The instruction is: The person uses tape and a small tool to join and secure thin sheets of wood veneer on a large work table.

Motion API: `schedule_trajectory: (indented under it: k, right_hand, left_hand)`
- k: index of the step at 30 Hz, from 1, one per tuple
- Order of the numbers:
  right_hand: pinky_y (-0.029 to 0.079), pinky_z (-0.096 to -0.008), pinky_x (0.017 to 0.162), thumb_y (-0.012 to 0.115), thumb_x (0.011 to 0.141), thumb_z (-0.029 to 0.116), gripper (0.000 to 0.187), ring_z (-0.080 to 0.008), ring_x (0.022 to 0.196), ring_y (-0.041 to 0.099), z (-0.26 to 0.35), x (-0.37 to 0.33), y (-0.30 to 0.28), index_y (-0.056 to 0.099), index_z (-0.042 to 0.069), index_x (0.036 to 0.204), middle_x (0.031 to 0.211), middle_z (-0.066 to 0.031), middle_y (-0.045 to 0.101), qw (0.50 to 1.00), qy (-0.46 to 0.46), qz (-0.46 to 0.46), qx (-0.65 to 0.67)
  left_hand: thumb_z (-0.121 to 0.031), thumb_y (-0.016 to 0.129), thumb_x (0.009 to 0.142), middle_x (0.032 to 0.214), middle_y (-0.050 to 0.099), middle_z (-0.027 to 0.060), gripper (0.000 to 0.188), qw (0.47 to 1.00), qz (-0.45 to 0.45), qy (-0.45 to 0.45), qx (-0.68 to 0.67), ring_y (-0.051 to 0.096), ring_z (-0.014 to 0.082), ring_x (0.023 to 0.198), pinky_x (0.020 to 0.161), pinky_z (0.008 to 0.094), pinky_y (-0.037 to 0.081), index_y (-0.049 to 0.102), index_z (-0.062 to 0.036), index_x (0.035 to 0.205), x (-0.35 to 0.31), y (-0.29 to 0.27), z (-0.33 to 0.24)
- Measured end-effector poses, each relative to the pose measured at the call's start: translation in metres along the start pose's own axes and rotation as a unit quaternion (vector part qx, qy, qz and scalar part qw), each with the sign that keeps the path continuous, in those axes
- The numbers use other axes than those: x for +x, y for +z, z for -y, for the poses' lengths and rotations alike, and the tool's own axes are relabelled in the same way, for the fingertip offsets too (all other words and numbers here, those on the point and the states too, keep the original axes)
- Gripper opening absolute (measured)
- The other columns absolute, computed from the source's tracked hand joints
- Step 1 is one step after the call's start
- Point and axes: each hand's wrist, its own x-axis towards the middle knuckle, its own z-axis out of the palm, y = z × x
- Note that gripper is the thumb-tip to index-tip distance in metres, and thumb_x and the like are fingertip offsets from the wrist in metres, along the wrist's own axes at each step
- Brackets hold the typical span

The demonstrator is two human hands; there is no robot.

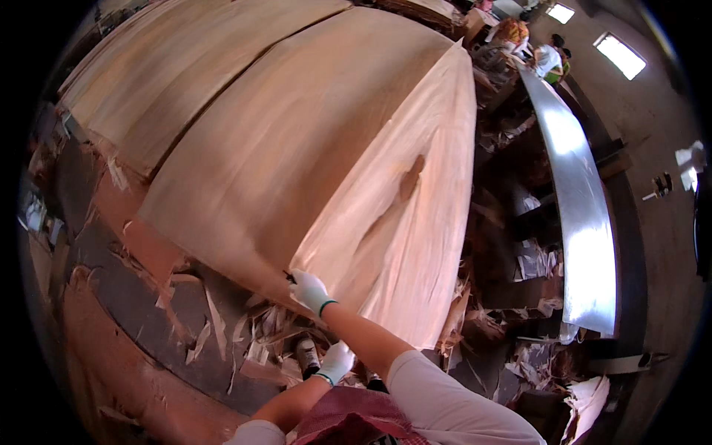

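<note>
A wide stack of thin tan wood veneer sheets [245, 170] lies in front of me. On its right part rests a paler, rumpled veneer sheet [437, 222] with a long split and a brown hole. My right hand [310, 291], in a white glove with a green cuff, is closed at the stack's front edge, touching the pale sheet's near left corner. A small dark thing shows at its fingertips, too small to name. Lower down, close to my body, is my left hand [337, 362] in a matching glove. Its fingers are mostly hidden, and I cannot tell whether it holds anything.
Another veneer stack [185, 67] lies beyond a dark gap at the left. Torn veneer scraps [259, 348] litter the floor around my shoe [307, 354]. At the right runs a long shiny metal sheet [578, 200]. Several people [549, 59] stand at the far right.
</note>
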Motion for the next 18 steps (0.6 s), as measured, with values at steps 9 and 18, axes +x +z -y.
schedule_trajectory:
  k: [9, 18]
  right_hand:
    - [0.051, -0.0378, 0.062, 0.062, 0.090, 0.033, 0.035, -0.0257, 0.068, 0.065, 0.050, -0.087, -0.071, 0.064, 0.001, 0.104, 0.081, -0.0126, 0.069, 0.970, 0.149, -0.095, 0.170]
    - [0.050, -0.0361, 0.074, 0.067, 0.086, 0.035, 0.041, -0.0261, 0.077, 0.065, -0.067, -0.064, -0.022, 0.064, -0.001, 0.103, 0.087, -0.0169, 0.068, 0.932, 0.218, -0.231, 0.173]
  left_hand:
    - [-0.024, 0.060, 0.091, 0.061, 0.056, 0.0041, 0.023, 0.931, 0.045, -0.169, -0.321, 0.050, 0.0119, 0.052, 0.049, 0.0313, 0.041, 0.057, -0.0015, 0.088, -0.008, -0.180, 0.000]
    - [-0.029, 0.063, 0.092, 0.070, 0.060, 0.0059, 0.028, 0.926, 0.135, -0.139, -0.324, 0.058, 0.0130, 0.056, 0.052, 0.0291, 0.047, 0.054, -0.0027, 0.089, -0.003, -0.159, -0.039]
